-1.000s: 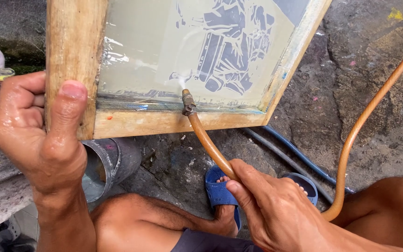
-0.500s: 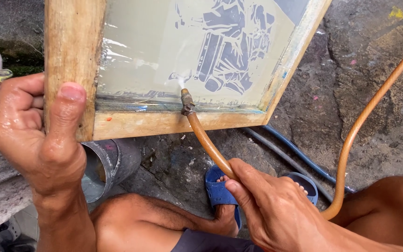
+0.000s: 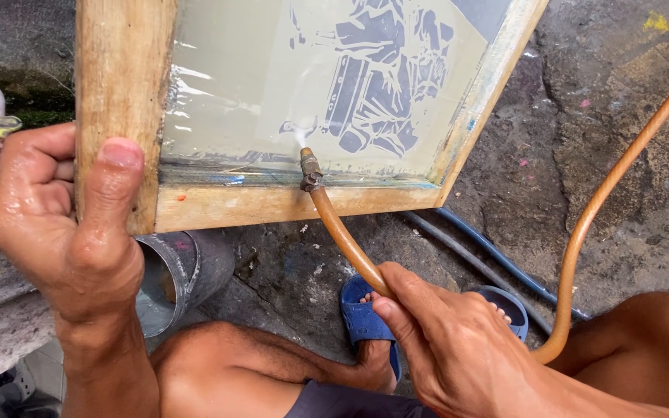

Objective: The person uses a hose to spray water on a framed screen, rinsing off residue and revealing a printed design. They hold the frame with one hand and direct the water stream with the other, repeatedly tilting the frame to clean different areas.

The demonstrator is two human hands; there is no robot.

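Wet skin is seen on the left hand (image 3: 63, 232), which is clenched around the left rail of the wooden screen frame (image 3: 121, 101); the thumb is laid upright along the front of the rail, the fingers are wrapped behind it, and the wrist is bent up from the lower left. The frame is held tilted above the cracked concrete ground (image 3: 605, 155), its bottom rail running nearly level and its right rail slanting up to the right. A dark stencil figure (image 3: 381, 77) is carried on the pale mesh.

The right hand (image 3: 458, 348) is closed in a pinch on the orange hose (image 3: 350, 244), thumb and forefinger pressed on it just above the blue sandal (image 3: 361, 313). From this grip the hose's long axis is run up and to the left, and its brass nozzle (image 3: 309, 169) is pointed at the mesh just above the middle of the bottom rail, where a small white spray is visible. Behind the hand the hose is looped back up towards the right edge of the view.

A grey metal can (image 3: 183, 271) is lying under the frame's lower left corner, and a blue cable (image 3: 497, 251) is stretched over the ground below the right corner.

Against the earlier pictures, both grips are unchanged, and the nozzle is held at nearly the same spot on the mesh.
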